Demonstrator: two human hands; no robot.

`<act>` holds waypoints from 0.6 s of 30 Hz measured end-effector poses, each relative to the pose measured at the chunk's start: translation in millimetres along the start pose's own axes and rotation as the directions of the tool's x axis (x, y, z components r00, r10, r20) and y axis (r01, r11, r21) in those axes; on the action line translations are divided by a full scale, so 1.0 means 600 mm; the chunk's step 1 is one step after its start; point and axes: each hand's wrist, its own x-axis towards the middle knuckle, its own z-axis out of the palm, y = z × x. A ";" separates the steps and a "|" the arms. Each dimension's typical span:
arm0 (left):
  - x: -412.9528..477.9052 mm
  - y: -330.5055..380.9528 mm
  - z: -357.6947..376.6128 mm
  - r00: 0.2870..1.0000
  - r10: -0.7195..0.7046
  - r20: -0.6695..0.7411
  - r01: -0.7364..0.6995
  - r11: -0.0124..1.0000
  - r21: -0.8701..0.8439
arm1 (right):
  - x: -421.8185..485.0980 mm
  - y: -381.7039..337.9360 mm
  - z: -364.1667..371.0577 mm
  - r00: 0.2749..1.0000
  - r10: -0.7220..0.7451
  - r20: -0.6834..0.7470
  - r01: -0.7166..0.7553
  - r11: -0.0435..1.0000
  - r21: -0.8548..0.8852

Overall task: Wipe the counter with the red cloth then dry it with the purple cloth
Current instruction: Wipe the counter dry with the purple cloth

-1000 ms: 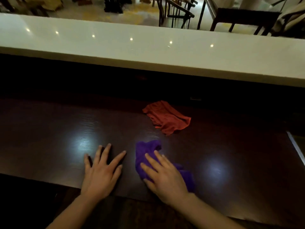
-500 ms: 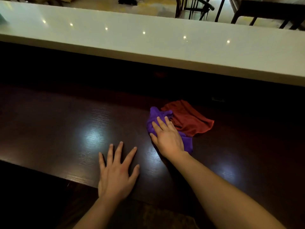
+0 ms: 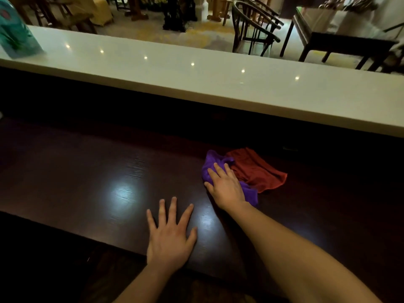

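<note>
The right hand (image 3: 226, 186) is pressing flat, fingers spread, on the purple cloth (image 3: 213, 162) toward the far edge of the dark counter (image 3: 87, 171), probably for drying. The red cloth (image 3: 256, 169) is lying released, touching it on the right. The left hand (image 3: 169, 235) is resting wide and empty near the near edge, seemingly for support.

- The purple cloth (image 3: 209, 165) is pressed flat onto the dark tabletop (image 3: 87, 176) by the right hand (image 3: 226, 186).
- The red cloth (image 3: 258, 169) is seen touching the purple cloth's far right side.
- The left hand (image 3: 169, 235) is laid flat near the front edge, fingers (image 3: 172, 206) spread.
</note>
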 end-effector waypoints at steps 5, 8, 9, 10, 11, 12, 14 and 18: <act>0.000 -0.002 -0.005 1.000 0.020 0.014 -0.020 1.000 0.002 | -0.003 -0.053 0.018 0.989 0.129 -0.074 -0.128 0.991 0.028; 0.001 0.000 -0.006 1.000 0.011 0.015 -0.011 1.000 0.001 | -0.001 -0.060 0.028 0.983 0.148 -0.108 -0.150 0.989 -0.007; 0.001 0.000 -0.005 1.000 0.017 0.011 -0.017 1.000 -0.002 | -0.001 -0.058 0.029 0.984 0.138 -0.110 -0.142 0.990 -0.022; 0.000 0.001 -0.003 1.000 0.029 0.001 -0.029 1.000 -0.001 | -0.002 -0.056 0.031 0.987 0.123 -0.103 -0.127 0.991 -0.032; -0.002 0.001 -0.003 0.999 0.039 -0.007 -0.039 0.999 0.001 | -0.002 -0.054 0.031 0.990 0.112 -0.090 -0.116 0.992 -0.041; -0.003 0.001 -0.003 0.999 0.047 -0.012 -0.047 0.999 0.000 | -0.002 -0.052 0.031 0.991 0.101 -0.083 -0.105 0.993 -0.045; -0.004 0.001 -0.005 0.999 0.038 0.006 -0.038 0.999 -0.018 | -0.001 -0.048 0.028 0.993 0.088 -0.074 -0.091 0.995 -0.042; 0.004 0.000 -0.002 0.998 -0.049 0.042 0.050 0.998 -0.036 | -0.003 -0.037 0.029 0.997 0.060 -0.042 -0.062 0.997 -0.043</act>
